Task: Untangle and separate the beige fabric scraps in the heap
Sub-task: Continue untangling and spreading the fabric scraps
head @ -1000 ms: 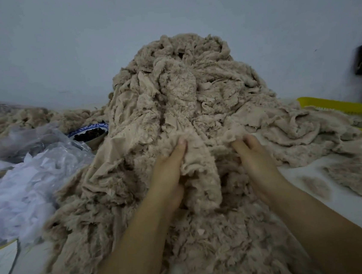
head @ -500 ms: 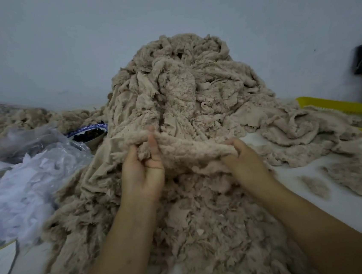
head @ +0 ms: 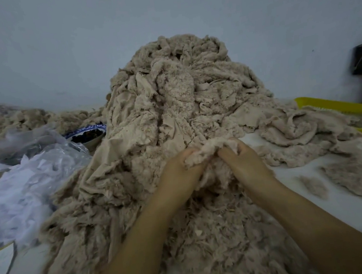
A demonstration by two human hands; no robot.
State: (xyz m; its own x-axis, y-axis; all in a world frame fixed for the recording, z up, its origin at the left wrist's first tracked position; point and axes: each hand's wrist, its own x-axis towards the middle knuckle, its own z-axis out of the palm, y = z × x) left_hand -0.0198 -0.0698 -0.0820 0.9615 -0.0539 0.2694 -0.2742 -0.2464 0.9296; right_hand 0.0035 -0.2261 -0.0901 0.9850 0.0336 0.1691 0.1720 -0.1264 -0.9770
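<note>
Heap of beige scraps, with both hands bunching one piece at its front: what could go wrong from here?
1. The scrap gripped by the left hand and right hand may be caught in the heap; a hard pull could drag neighbouring pieces along or tear it.
2. The heap is tall and loose, so tugging low down might slump it onto the bowl at its left edge.
</note>
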